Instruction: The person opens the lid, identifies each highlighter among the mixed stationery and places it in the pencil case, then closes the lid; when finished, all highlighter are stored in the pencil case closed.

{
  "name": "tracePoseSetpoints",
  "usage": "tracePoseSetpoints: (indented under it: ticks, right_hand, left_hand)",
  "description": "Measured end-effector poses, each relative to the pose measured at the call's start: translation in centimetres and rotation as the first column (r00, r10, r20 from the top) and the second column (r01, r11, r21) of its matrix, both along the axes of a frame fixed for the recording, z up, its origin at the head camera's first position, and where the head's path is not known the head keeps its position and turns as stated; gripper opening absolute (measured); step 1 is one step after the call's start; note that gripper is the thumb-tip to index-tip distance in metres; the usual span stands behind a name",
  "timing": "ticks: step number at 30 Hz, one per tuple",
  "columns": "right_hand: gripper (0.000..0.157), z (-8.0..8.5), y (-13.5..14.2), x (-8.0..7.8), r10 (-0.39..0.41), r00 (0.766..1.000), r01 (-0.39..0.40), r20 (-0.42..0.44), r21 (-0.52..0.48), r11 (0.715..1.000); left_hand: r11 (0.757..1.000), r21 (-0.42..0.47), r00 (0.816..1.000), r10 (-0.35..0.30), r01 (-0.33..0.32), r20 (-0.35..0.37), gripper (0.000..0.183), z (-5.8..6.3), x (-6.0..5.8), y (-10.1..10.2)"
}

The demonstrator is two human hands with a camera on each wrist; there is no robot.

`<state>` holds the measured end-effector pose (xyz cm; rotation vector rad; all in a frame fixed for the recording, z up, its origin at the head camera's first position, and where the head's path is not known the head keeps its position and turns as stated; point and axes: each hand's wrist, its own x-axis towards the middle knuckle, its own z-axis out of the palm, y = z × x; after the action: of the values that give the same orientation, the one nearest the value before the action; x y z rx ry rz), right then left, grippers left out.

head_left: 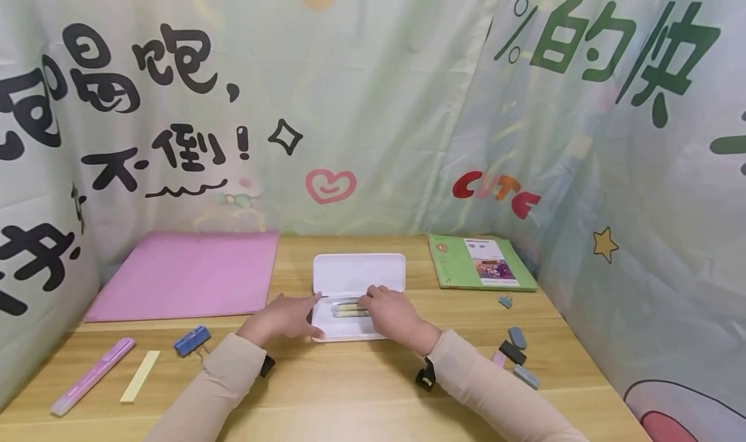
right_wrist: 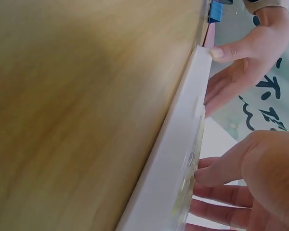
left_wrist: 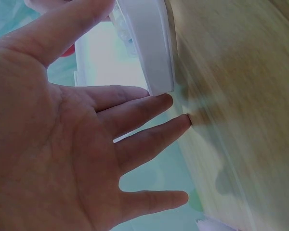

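A white pencil case (head_left: 359, 274) lies open on the table, its lid raised at the back. Slim clear tubes with pale yellow in them (head_left: 348, 310) lie inside. My left hand (head_left: 283, 317) spans the case's left end, thumb at the front corner and fingers toward the hinge. In the left wrist view its fingers (left_wrist: 135, 113) are straight and spread, two tips at the white corner. Reaching into the case from the right, my right hand (head_left: 396, 316) pinches the clear tubes at their right end; the right wrist view shows its thumb (right_wrist: 209, 175) against the clear plastic.
Left are a pink folder (head_left: 192, 274), pink pen-shaped item (head_left: 93, 376), pale yellow strip (head_left: 140, 377) and blue binder clip (head_left: 192, 341). Right are a green book (head_left: 454, 267), small teal clip (head_left: 505, 301) and several small erasers (head_left: 513, 352). Printed curtains border the table.
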<state>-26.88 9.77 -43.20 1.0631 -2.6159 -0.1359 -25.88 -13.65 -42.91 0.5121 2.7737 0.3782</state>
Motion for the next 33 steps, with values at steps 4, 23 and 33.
tracePoseSetpoints:
  ticks: [4,23,33]
  right_hand:
    - [0.029,0.5,0.5,-0.1,0.018,0.999,-0.019,-0.036,-0.039,0.999]
    - [0.029,7.1,6.2,-6.1,-0.118,0.991,0.130,0.056,-0.373,0.919]
    - [0.034,5.8,4.6,-5.2,-0.013,0.977,0.069,0.215,-0.257,0.964]
  left_hand:
    - [1.000,0.008,1.000,-0.003,0.003,-0.001,0.091,-0.1,0.0,0.0]
    - [1.000,-0.019,1.000,-0.010,0.010,0.005,0.092,0.4,-0.5,-0.2]
    - [0.999,-0.044,0.999,0.008,-0.010,-0.045,0.092,-0.1,-0.3,0.1]
